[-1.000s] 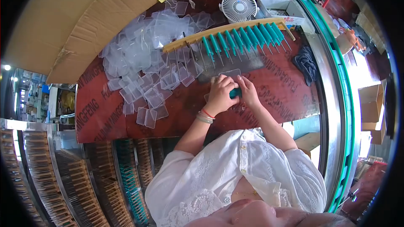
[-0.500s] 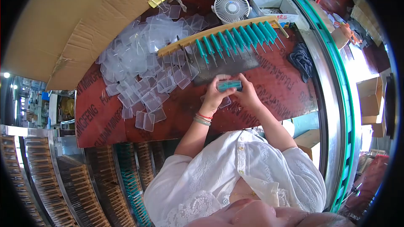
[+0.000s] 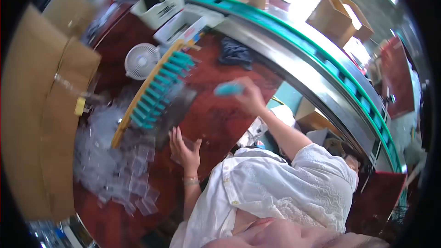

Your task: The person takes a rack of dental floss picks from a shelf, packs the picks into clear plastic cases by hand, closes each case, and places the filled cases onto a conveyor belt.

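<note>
My right hand (image 3: 251, 97) is raised over the right part of the red table, its fingers closed round a small teal block (image 3: 228, 89). Motion blurs the block, so its details do not show. Lower on the table, my left hand (image 3: 186, 153) has its fingers stretched out and its thumb apart, near a clear plastic piece. Ahead of it stands a wooden bar (image 3: 143, 89) with a row of teal sleeves (image 3: 158, 93) on thin metal pins. Many clear plastic pieces (image 3: 108, 149) lie heaped left of my left hand.
A white fan (image 3: 142, 61) stands beyond the bar, near a white bin (image 3: 158, 7) and a white box (image 3: 181, 26). A dark cloth (image 3: 235, 53) lies by the green-edged conveyor (image 3: 294, 27). Cardboard (image 3: 27, 124) rises on the left.
The view has swung to the right. My hands have come apart: the right carries the teal block away to the right, and the left has let go of it.
</note>
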The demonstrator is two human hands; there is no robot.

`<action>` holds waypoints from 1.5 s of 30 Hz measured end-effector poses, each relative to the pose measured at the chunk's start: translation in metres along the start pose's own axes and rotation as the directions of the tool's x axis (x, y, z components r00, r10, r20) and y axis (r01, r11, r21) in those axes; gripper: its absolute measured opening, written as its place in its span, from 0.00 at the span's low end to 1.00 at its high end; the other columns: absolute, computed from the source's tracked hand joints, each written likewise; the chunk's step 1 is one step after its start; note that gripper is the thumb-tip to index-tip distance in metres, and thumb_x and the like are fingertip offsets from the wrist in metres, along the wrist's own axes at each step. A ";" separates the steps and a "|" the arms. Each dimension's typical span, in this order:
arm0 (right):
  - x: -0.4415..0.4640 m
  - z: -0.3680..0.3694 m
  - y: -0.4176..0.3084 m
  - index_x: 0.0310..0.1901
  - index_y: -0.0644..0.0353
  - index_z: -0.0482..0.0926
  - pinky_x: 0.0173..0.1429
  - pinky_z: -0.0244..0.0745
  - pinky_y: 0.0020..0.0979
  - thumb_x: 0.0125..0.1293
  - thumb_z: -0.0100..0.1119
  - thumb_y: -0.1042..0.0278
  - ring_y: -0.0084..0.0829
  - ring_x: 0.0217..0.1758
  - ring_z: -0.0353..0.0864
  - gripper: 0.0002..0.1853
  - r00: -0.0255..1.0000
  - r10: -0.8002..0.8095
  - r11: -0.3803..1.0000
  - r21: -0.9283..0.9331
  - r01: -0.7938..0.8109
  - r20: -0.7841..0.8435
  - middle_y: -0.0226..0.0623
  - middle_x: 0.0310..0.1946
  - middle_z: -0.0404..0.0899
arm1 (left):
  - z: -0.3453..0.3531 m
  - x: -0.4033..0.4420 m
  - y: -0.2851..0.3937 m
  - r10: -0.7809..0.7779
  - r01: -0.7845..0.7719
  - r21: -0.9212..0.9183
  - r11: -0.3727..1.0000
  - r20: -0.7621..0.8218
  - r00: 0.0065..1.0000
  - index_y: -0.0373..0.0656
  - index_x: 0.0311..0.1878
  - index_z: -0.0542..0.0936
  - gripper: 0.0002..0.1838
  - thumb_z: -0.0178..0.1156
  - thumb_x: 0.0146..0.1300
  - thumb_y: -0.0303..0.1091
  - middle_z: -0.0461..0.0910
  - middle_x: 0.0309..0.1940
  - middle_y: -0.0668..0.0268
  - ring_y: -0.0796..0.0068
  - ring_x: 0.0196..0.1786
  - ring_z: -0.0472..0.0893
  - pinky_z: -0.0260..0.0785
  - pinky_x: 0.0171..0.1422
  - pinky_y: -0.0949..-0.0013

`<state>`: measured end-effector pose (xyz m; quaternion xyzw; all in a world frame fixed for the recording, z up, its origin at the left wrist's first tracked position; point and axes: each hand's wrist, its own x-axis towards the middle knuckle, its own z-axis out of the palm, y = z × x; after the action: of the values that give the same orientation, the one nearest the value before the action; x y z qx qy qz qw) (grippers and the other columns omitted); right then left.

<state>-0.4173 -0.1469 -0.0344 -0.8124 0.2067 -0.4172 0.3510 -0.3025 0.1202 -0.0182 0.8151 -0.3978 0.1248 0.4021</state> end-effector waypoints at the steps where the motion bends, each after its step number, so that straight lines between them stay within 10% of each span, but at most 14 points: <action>1: 0.015 -0.041 0.037 0.49 0.59 0.73 0.51 0.71 0.33 0.57 0.62 0.71 0.32 0.47 0.76 0.17 0.964 -0.071 0.972 -0.234 0.009 -0.256 0.40 0.44 0.74 | 0.006 -0.008 0.000 0.033 -0.033 -0.030 0.999 0.009 0.999 0.42 0.58 0.72 0.31 0.63 0.57 0.52 0.67 0.61 0.53 0.53 0.67 0.61 0.50 0.70 0.56; 2: 0.022 -0.090 0.047 0.52 0.57 0.73 0.52 0.70 0.36 0.56 0.61 0.72 0.38 0.49 0.75 0.19 0.853 0.425 0.885 -0.058 -0.461 -0.303 0.41 0.46 0.74 | 0.008 -0.015 0.002 0.119 -0.121 0.051 0.991 0.055 0.991 0.41 0.58 0.72 0.29 0.62 0.58 0.49 0.68 0.60 0.53 0.54 0.64 0.64 0.54 0.68 0.57; 4: 0.037 -0.168 0.083 0.55 0.58 0.71 0.48 0.71 0.41 0.52 0.57 0.80 0.50 0.47 0.76 0.25 0.748 -0.198 0.772 -0.571 -0.280 -0.634 0.50 0.46 0.74 | 0.011 -0.016 0.006 0.247 -0.278 0.228 0.933 0.155 0.956 0.41 0.58 0.72 0.26 0.62 0.60 0.44 0.71 0.58 0.53 0.56 0.60 0.70 0.63 0.63 0.59; 5: 0.035 -0.201 0.081 0.56 0.59 0.70 0.52 0.71 0.42 0.53 0.57 0.79 0.50 0.49 0.76 0.26 0.732 0.003 0.778 -0.458 -0.429 -0.681 0.51 0.49 0.73 | 0.014 -0.016 0.003 0.247 -0.276 0.232 0.933 0.147 0.958 0.41 0.58 0.72 0.26 0.62 0.60 0.44 0.71 0.58 0.53 0.56 0.60 0.70 0.63 0.63 0.59; 9: 0.064 -0.240 0.151 0.58 0.59 0.69 0.48 0.76 0.40 0.60 0.51 0.72 0.47 0.47 0.80 0.22 0.861 -0.028 0.642 -0.669 -0.374 -0.509 0.50 0.46 0.77 | 0.029 -0.009 -0.023 0.088 -0.089 -0.158 0.983 -0.018 0.996 0.40 0.58 0.73 0.20 0.59 0.63 0.33 0.76 0.52 0.55 0.64 0.48 0.79 0.73 0.47 0.67; 12: 0.103 -0.229 0.185 0.56 0.57 0.70 0.38 0.79 0.42 0.66 0.43 0.72 0.41 0.38 0.84 0.17 0.846 0.365 0.142 -0.875 -0.463 -0.389 0.44 0.40 0.82 | 0.019 -0.001 -0.026 -0.176 0.181 -0.346 0.921 0.046 0.983 0.41 0.57 0.72 0.19 0.58 0.63 0.27 0.79 0.42 0.61 0.69 0.37 0.81 0.75 0.40 0.71; 19: 0.130 -0.189 0.164 0.67 0.55 0.58 0.54 0.67 0.47 0.68 0.36 0.39 0.48 0.53 0.76 0.34 0.880 0.406 0.013 -0.961 -0.275 -0.246 0.46 0.46 0.79 | -0.021 0.011 -0.072 -0.597 0.322 -0.757 0.569 -0.111 0.795 0.41 0.58 0.63 0.22 0.59 0.63 0.30 0.76 0.37 0.65 0.78 0.34 0.78 0.74 0.36 0.76; 27: 0.156 -0.137 0.143 0.68 0.57 0.55 0.54 0.65 0.51 0.64 0.37 0.32 0.46 0.54 0.74 0.41 0.868 0.468 -0.085 -0.986 -0.140 -0.164 0.47 0.48 0.78 | -0.036 0.035 -0.113 -0.607 0.385 -0.730 0.564 -0.051 0.793 0.44 0.55 0.65 0.24 0.63 0.58 0.28 0.74 0.43 0.67 0.78 0.43 0.75 0.72 0.47 0.71; 30: 0.146 -0.105 0.141 0.65 0.59 0.60 0.51 0.69 0.44 0.64 0.39 0.33 0.43 0.50 0.76 0.39 0.988 -0.152 -0.172 -0.984 -0.042 -0.016 0.44 0.46 0.78 | -0.033 0.047 -0.125 -0.543 0.363 -0.636 0.681 -0.105 0.833 0.44 0.55 0.66 0.24 0.64 0.57 0.28 0.73 0.45 0.68 0.78 0.47 0.74 0.70 0.52 0.69; 34: 0.038 0.042 0.027 0.31 0.60 0.75 0.38 0.68 0.46 0.50 0.63 0.45 0.46 0.37 0.76 0.23 0.912 -0.120 0.687 -0.631 0.361 0.392 0.46 0.31 0.74 | -0.038 0.072 -0.120 -0.462 0.258 -0.756 0.602 -0.066 0.885 0.45 0.56 0.67 0.27 0.67 0.54 0.29 0.72 0.47 0.70 0.78 0.51 0.72 0.67 0.57 0.69; 37: -0.030 0.084 -0.091 0.52 0.63 0.71 0.54 0.62 0.46 0.39 0.68 0.38 0.45 0.53 0.66 0.42 0.683 -0.114 0.827 -0.312 0.468 0.722 0.45 0.47 0.68 | -0.037 0.072 -0.106 -0.518 0.135 -0.938 0.319 -0.053 0.854 0.44 0.54 0.69 0.29 0.71 0.48 0.29 0.71 0.46 0.72 0.80 0.49 0.71 0.70 0.51 0.72; 39: -0.051 0.109 -0.082 0.63 0.62 0.63 0.61 0.59 0.45 0.39 0.68 0.38 0.44 0.57 0.64 0.51 0.663 -0.280 0.821 -0.185 0.540 0.694 0.45 0.52 0.66 | -0.042 0.072 -0.100 -0.510 0.174 -0.917 0.358 -0.036 0.859 0.44 0.55 0.69 0.30 0.71 0.49 0.29 0.72 0.47 0.71 0.79 0.50 0.71 0.68 0.54 0.71; 45: -0.039 0.103 -0.096 0.66 0.60 0.58 0.64 0.57 0.44 0.42 0.68 0.41 0.44 0.61 0.62 0.51 0.581 -0.104 0.813 -0.268 0.517 0.807 0.44 0.58 0.64 | -0.053 0.072 -0.100 -0.512 0.350 -0.803 0.483 0.065 0.857 0.42 0.56 0.70 0.27 0.67 0.52 0.26 0.72 0.50 0.70 0.77 0.54 0.72 0.64 0.61 0.69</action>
<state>-0.3504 -0.0165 -0.0258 -0.9933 -0.0159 -0.0283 0.1111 -0.1744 0.1567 -0.0026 0.6088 -0.1539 -0.0955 0.7724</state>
